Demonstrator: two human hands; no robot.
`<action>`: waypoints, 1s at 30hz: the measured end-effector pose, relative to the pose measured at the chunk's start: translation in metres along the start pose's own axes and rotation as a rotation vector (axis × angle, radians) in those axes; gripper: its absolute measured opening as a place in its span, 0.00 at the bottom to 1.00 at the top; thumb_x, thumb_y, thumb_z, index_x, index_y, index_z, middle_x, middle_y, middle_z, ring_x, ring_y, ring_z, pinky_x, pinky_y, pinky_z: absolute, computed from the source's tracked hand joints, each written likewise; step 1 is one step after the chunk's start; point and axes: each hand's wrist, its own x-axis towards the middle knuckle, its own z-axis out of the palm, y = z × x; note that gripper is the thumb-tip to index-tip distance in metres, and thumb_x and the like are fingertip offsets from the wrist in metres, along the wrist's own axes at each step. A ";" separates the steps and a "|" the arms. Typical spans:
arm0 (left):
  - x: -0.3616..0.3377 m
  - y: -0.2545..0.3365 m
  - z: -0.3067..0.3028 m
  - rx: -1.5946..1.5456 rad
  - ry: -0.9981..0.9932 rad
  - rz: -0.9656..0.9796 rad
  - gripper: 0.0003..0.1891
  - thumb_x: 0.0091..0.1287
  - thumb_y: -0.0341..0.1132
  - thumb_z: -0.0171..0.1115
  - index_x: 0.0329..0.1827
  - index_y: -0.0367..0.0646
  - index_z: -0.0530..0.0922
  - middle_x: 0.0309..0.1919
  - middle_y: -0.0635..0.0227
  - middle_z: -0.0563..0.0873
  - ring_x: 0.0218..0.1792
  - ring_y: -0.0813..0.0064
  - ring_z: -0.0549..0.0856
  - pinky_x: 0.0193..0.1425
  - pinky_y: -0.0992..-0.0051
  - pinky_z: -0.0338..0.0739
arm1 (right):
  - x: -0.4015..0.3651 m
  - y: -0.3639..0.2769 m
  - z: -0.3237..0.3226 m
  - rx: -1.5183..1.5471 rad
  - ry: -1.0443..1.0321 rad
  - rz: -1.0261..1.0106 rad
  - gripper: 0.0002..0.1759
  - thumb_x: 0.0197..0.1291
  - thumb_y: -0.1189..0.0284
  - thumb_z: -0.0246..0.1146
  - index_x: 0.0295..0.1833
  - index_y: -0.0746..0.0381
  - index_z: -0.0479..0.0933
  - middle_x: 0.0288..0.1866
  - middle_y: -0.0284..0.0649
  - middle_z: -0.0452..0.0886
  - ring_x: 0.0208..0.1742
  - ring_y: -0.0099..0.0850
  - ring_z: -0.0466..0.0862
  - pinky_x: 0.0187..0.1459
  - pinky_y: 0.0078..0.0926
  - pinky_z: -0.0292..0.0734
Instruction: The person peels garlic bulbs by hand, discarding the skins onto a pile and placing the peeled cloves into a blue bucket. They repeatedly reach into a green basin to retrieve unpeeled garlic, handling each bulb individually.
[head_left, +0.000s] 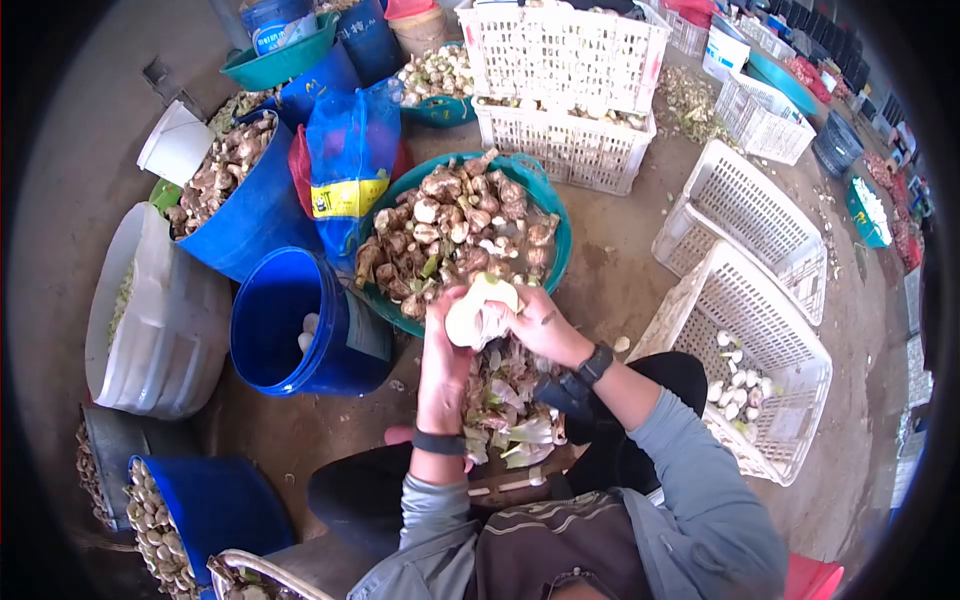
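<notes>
A large whitish garlic bulb [468, 318], its skin partly stripped, is held up between both hands over the near rim of a green tub [562, 235]. My left hand [443, 335] is closed round the bulb's left side. On its right side, the fingers of my right hand [540, 328] pinch the loose pale skin. Brown, unpeeled bulbs [440, 225] fill the tub just beyond my hands. Beneath my wrists, between the legs, lies a heap of purplish and white peelings [510, 400].
A blue bucket [265, 330] with a few white pieces inside stands left of the tub. On the right, a white crate [790, 400] holds several peeled bulbs [740, 390]. Stacked white crates [565, 60] stand behind. Another blue barrel [240, 220] of brown bulbs is at the left.
</notes>
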 end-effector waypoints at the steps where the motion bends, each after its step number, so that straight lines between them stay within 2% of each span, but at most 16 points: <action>1: -0.001 0.005 0.001 -0.016 0.007 -0.079 0.27 0.69 0.55 0.47 0.60 0.43 0.65 0.44 0.66 0.79 0.32 0.81 0.79 0.25 0.82 0.70 | -0.001 0.008 -0.001 -0.028 0.003 -0.004 0.11 0.65 0.69 0.58 0.45 0.67 0.76 0.30 0.33 0.81 0.30 0.19 0.77 0.34 0.23 0.74; 3: -0.015 0.008 0.023 0.315 0.115 0.126 0.27 0.68 0.53 0.49 0.61 0.43 0.62 0.43 0.65 0.78 0.32 0.80 0.79 0.25 0.84 0.70 | -0.001 0.015 -0.001 0.073 0.018 0.089 0.12 0.65 0.69 0.58 0.46 0.68 0.76 0.31 0.33 0.81 0.31 0.19 0.78 0.34 0.22 0.74; 5: 0.001 -0.021 -0.001 1.106 0.196 0.756 0.28 0.69 0.54 0.46 0.64 0.47 0.57 0.45 0.64 0.77 0.36 0.79 0.80 0.24 0.84 0.71 | -0.004 0.021 0.001 0.186 0.078 0.120 0.13 0.65 0.68 0.58 0.47 0.67 0.77 0.31 0.32 0.81 0.30 0.16 0.76 0.30 0.19 0.72; 9: -0.006 0.004 -0.010 -0.037 -0.180 -0.147 0.27 0.67 0.58 0.45 0.54 0.43 0.69 0.38 0.65 0.81 0.26 0.78 0.82 0.22 0.82 0.76 | -0.010 -0.006 -0.016 0.741 -0.145 0.579 0.13 0.66 0.68 0.57 0.53 0.61 0.74 0.32 0.30 0.79 0.27 0.11 0.73 0.22 0.11 0.65; 10: -0.003 0.004 -0.010 0.017 -0.183 -0.191 0.31 0.67 0.62 0.39 0.52 0.41 0.71 0.35 0.66 0.83 0.22 0.79 0.81 0.20 0.81 0.76 | -0.009 0.013 -0.008 0.749 -0.080 0.491 0.15 0.67 0.69 0.55 0.57 0.61 0.71 0.37 0.31 0.79 0.30 0.16 0.75 0.27 0.14 0.69; 13: -0.005 -0.011 -0.002 0.468 0.108 0.037 0.30 0.70 0.60 0.38 0.55 0.40 0.68 0.28 0.68 0.79 0.19 0.81 0.78 0.16 0.83 0.70 | -0.010 0.023 0.002 0.351 0.058 0.277 0.16 0.67 0.69 0.53 0.59 0.62 0.69 0.42 0.33 0.78 0.37 0.21 0.77 0.37 0.18 0.73; 15: -0.005 -0.018 0.004 0.490 0.078 0.231 0.23 0.66 0.48 0.58 0.51 0.36 0.67 0.27 0.70 0.77 0.18 0.87 0.74 0.17 0.86 0.67 | -0.008 0.013 0.008 0.028 -0.014 -0.140 0.17 0.68 0.70 0.51 0.60 0.64 0.67 0.48 0.36 0.78 0.48 0.26 0.77 0.55 0.27 0.69; 17: 0.010 -0.039 -0.009 0.553 0.165 0.516 0.22 0.66 0.45 0.59 0.53 0.38 0.67 0.30 0.74 0.78 0.22 0.91 0.72 0.19 0.88 0.64 | -0.008 0.006 0.002 0.332 -0.079 0.110 0.16 0.69 0.68 0.50 0.57 0.64 0.69 0.48 0.39 0.80 0.49 0.29 0.79 0.54 0.28 0.70; 20: -0.012 -0.011 -0.013 0.391 -0.199 0.153 0.22 0.67 0.46 0.57 0.57 0.42 0.68 0.39 0.73 0.79 0.26 0.92 0.72 0.20 0.91 0.60 | -0.003 0.012 -0.006 0.996 0.123 0.454 0.14 0.70 0.63 0.49 0.48 0.61 0.73 0.40 0.38 0.82 0.42 0.30 0.82 0.45 0.26 0.76; 21: -0.011 -0.004 -0.016 0.243 -0.358 0.102 0.21 0.69 0.46 0.53 0.58 0.40 0.69 0.43 0.70 0.79 0.33 0.88 0.76 0.29 0.87 0.69 | -0.004 0.017 -0.007 0.995 0.126 0.453 0.14 0.70 0.63 0.49 0.48 0.61 0.73 0.40 0.38 0.82 0.42 0.30 0.82 0.45 0.26 0.76; 24: -0.007 -0.007 -0.009 0.280 -0.035 0.110 0.18 0.73 0.41 0.44 0.58 0.39 0.69 0.47 0.65 0.80 0.52 0.74 0.77 0.61 0.72 0.67 | -0.006 0.011 -0.001 1.090 0.273 0.566 0.13 0.70 0.62 0.48 0.42 0.58 0.73 0.34 0.35 0.78 0.37 0.25 0.79 0.42 0.27 0.75; 25: -0.005 -0.011 -0.009 0.277 -0.030 0.111 0.18 0.73 0.41 0.44 0.58 0.39 0.69 0.47 0.65 0.80 0.52 0.74 0.77 0.61 0.72 0.67 | -0.005 0.013 0.000 1.090 0.269 0.570 0.13 0.70 0.62 0.48 0.42 0.58 0.73 0.34 0.35 0.78 0.37 0.25 0.79 0.42 0.27 0.75; 27: 0.003 -0.024 -0.015 -0.280 0.069 0.077 0.15 0.74 0.41 0.42 0.54 0.42 0.71 0.47 0.63 0.80 0.51 0.69 0.78 0.59 0.70 0.69 | -0.003 0.016 0.004 1.112 0.210 0.548 0.12 0.70 0.62 0.49 0.44 0.59 0.72 0.33 0.33 0.77 0.36 0.24 0.78 0.42 0.25 0.74; 28: 0.010 -0.031 -0.021 -0.499 0.062 0.049 0.13 0.72 0.39 0.43 0.51 0.45 0.72 0.44 0.63 0.81 0.53 0.66 0.78 0.55 0.61 0.73 | 0.001 0.011 -0.002 1.261 -0.030 0.360 0.12 0.70 0.63 0.48 0.41 0.58 0.71 0.31 0.32 0.75 0.34 0.24 0.75 0.40 0.24 0.71; 29: 0.012 -0.035 -0.031 -0.618 0.122 0.001 0.15 0.71 0.40 0.41 0.50 0.43 0.73 0.45 0.63 0.81 0.52 0.65 0.79 0.57 0.56 0.73 | 0.005 0.004 -0.004 1.267 0.165 0.468 0.12 0.70 0.63 0.46 0.37 0.58 0.69 0.28 0.32 0.72 0.32 0.24 0.73 0.37 0.24 0.69; 30: 0.010 -0.031 -0.030 -0.661 0.158 0.036 0.14 0.71 0.40 0.42 0.50 0.42 0.72 0.45 0.63 0.81 0.51 0.63 0.79 0.57 0.55 0.74 | 0.009 -0.006 -0.015 1.289 0.077 0.329 0.12 0.70 0.64 0.46 0.37 0.58 0.69 0.28 0.32 0.72 0.32 0.25 0.73 0.37 0.25 0.69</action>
